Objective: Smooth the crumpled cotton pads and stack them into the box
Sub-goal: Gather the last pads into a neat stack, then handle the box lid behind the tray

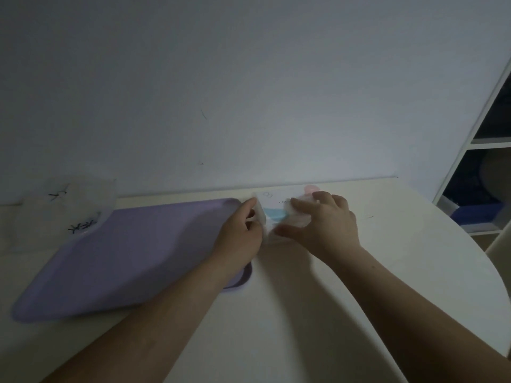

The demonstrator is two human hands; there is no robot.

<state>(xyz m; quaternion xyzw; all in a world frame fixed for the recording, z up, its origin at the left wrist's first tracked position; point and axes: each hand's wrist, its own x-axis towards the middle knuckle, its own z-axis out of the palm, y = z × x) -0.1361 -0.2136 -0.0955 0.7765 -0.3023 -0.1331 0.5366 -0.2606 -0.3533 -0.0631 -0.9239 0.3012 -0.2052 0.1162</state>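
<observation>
- 2 hands: left hand [243,230], right hand [323,219]
- 1 box [272,201], white with blue and pink print
- cotton pads [300,220]: white stuff under the fingers at the box, too blurred to count
- 1 purple tray [124,258]
- 1 table [387,272], white
- 1 pale bag [69,205] with black marks, far left
- 1 shelf unit [470,145], right edge

The left hand [240,233] and right hand [323,219] cover most of the box [272,201], its print too small to read, the pad [298,221] under the right fingers is a pale blur, and the shelf [486,145] runs off the right edge.
</observation>
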